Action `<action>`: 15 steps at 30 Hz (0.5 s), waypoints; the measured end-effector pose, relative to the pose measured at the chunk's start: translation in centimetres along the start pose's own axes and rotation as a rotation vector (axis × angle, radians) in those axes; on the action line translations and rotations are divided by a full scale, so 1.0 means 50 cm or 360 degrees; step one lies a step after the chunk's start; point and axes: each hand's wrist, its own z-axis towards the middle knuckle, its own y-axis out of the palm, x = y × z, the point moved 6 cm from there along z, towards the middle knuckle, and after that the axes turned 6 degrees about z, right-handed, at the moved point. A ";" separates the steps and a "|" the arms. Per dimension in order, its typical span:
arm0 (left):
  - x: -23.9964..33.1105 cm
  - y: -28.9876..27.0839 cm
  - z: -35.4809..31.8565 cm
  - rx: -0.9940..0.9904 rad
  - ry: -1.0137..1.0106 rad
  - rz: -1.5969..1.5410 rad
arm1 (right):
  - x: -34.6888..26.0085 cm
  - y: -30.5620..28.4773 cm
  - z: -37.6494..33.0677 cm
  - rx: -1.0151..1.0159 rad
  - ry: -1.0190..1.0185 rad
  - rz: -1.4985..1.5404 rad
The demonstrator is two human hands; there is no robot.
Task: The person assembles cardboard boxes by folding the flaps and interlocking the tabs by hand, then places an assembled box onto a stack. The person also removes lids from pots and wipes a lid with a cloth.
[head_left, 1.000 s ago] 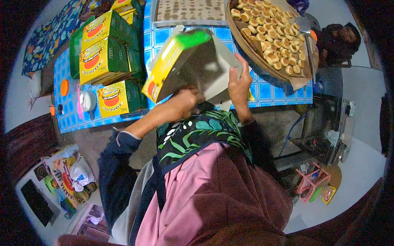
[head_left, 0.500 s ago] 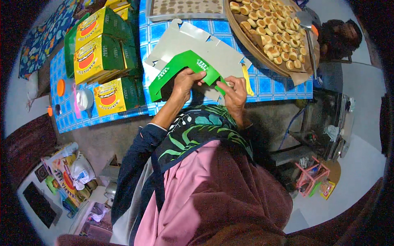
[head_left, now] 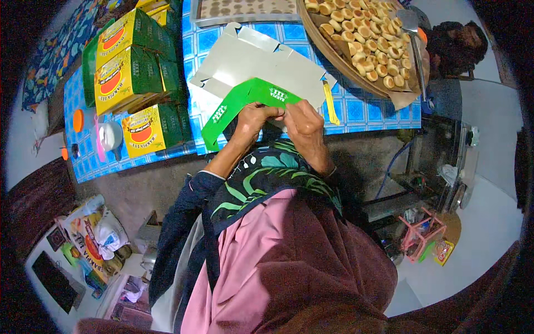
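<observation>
The flat unfolded carton blank is matt grey cardboard inside, its green printed flap slightly glossy. The blue-and-white checked cover of the surface looks smooth, shiny plastic. The round tray looks woven.

Baking tray: cut off by the top edge.
Carton flap: near edge hidden behind both hands.
Floor clutter: too blurred to be identified.

Even, fairly bright light falls from above, with soft shadows under the counter edge and below the hands. The picture is sharp at its middle. Fisheye bending curves the counter's straight edges, and the corners fall off into black. The pale floor at right is washed out.
</observation>
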 end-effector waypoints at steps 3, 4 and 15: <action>0.006 0.002 -0.002 0.0005 0.0048 -0.0018 | -0.005 -0.001 0.006 -0.0037 0.0041 0.0023; 0.005 0.003 -0.003 0.0014 0.0066 -0.0024 | -0.010 0.000 0.007 -0.0047 0.0001 -0.0048; -0.020 -0.006 0.003 0.0116 0.0059 -0.0237 | -0.001 0.030 -0.004 -0.0045 -0.0080 -0.0183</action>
